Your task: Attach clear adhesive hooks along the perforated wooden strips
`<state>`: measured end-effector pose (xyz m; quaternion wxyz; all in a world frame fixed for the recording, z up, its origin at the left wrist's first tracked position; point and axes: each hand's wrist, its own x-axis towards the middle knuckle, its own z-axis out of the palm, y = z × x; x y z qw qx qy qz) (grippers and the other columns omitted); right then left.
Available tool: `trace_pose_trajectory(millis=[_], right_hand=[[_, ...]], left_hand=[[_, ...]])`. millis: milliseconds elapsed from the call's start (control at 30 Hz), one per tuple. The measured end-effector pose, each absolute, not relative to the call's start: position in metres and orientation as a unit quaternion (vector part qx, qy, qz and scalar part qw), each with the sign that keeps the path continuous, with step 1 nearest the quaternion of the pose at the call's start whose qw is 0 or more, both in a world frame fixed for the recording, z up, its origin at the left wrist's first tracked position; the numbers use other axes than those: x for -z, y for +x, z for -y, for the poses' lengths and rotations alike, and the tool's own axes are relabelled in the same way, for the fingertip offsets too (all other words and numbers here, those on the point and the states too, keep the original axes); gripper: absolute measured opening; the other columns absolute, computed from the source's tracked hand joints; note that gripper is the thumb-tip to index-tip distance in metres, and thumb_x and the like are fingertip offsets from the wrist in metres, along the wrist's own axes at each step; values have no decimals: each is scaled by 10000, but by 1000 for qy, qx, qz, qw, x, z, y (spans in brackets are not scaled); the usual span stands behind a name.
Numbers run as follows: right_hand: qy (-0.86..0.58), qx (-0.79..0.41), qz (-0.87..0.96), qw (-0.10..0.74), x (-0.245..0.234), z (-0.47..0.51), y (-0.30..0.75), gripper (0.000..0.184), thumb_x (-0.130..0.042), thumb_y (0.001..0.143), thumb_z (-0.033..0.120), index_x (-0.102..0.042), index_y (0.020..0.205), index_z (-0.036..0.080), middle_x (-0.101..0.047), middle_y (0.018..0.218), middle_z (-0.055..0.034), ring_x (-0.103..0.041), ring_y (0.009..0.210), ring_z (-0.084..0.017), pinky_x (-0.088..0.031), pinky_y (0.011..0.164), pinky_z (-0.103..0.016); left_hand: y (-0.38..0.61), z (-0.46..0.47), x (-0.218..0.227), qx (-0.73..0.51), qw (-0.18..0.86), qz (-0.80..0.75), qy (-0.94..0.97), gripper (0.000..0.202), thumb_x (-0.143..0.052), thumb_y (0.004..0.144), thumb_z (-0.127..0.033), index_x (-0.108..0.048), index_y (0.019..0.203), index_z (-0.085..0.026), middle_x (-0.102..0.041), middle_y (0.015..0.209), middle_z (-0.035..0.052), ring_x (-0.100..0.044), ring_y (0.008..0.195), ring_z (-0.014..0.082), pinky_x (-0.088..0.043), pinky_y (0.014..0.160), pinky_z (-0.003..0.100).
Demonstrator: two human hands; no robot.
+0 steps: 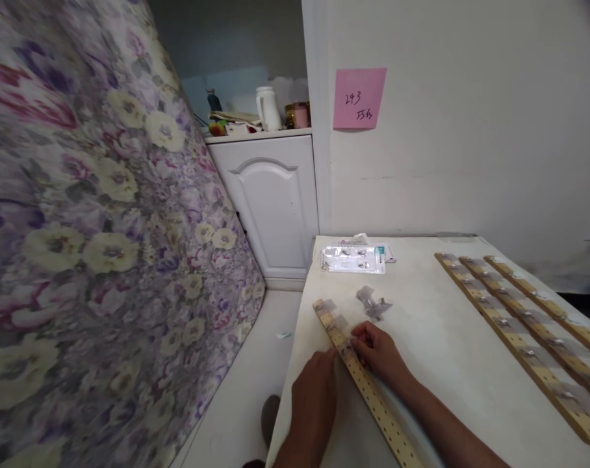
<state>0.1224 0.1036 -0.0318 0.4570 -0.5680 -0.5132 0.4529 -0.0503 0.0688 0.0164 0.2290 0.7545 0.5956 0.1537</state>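
Observation:
A long wooden strip with rows of small holes (373, 398) lies slantwise on the white-covered table. Against its left edge rests my left hand (315, 387), closed, with its fingertips at the wood and partly hidden. My right hand (377, 351) is at the opposite edge, fingers bent into a pinch by a small piece on the strip; what sits between them is too small to make out. Clear pieces with small metal parts sit near the strip's far end. Beyond my right hand lies a loose pile of small clear and metallic pieces (373, 304).
Several similar wooden strips (519, 341) fitted with clear pieces lie at the right. A clear blister pack (353, 259) is at the table's back edge, near the wall. A floral curtain (104, 227) hangs at the left, beside a white cabinet (275, 208).

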Motion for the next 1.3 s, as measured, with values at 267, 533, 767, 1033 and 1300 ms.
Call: trace_pose_trajectory(millis=[267, 533, 767, 1033, 1300], right_hand=[[-561, -463, 509, 459, 32, -104, 122, 126, -563, 760, 308, -526, 812, 200, -522, 559, 69, -504, 420, -94, -386, 412, -204], [-561, -460, 509, 464, 30, -104, 123, 127, -567, 755, 301, -532, 812, 192, -534, 576, 63, -509, 434, -95, -401, 425, -210], [-565, -462, 507, 459, 32, -104, 123, 129, -565, 756, 307, -531, 813, 196, -533, 583, 62, -508, 432, -95, -405, 422, -211], [-570, -444, 519, 457, 32, -102, 123, 143, -564, 763, 335, -539, 809, 201, -543, 582, 55, -517, 450, -105, -416, 446, -221], [-580, -423, 528, 454, 34, -104, 123, 135, -579, 747, 313, -558, 820, 201, -566, 596, 42, -526, 502, -119, -415, 467, -224]], left_hand=[[-45, -62, -21, -85, 224, -599, 764, 488, -316, 859, -159, -465, 1309, -275, -567, 1217, 39, -498, 1103, 200, -400, 869, 288], [-42, -61, -20, -60, 209, -596, 773, 542, -319, 832, -112, -445, 1337, -266, -550, 1238, 42, -483, 1085, 220, -394, 855, 308], [-42, -59, -19, -58, 201, -589, 780, 537, -330, 842, -115, -442, 1332, -303, -546, 1216, 38, -470, 1075, 214, -386, 864, 298], [-40, -60, -20, -40, 193, -585, 787, 524, -333, 855, -115, -437, 1341, -282, -542, 1227, 48, -465, 1063, 221, -387, 852, 309], [-39, -61, -20, -27, 185, -582, 791, 513, -327, 855, -105, -449, 1327, -266, -544, 1215, 57, -477, 1051, 233, -402, 831, 330]])
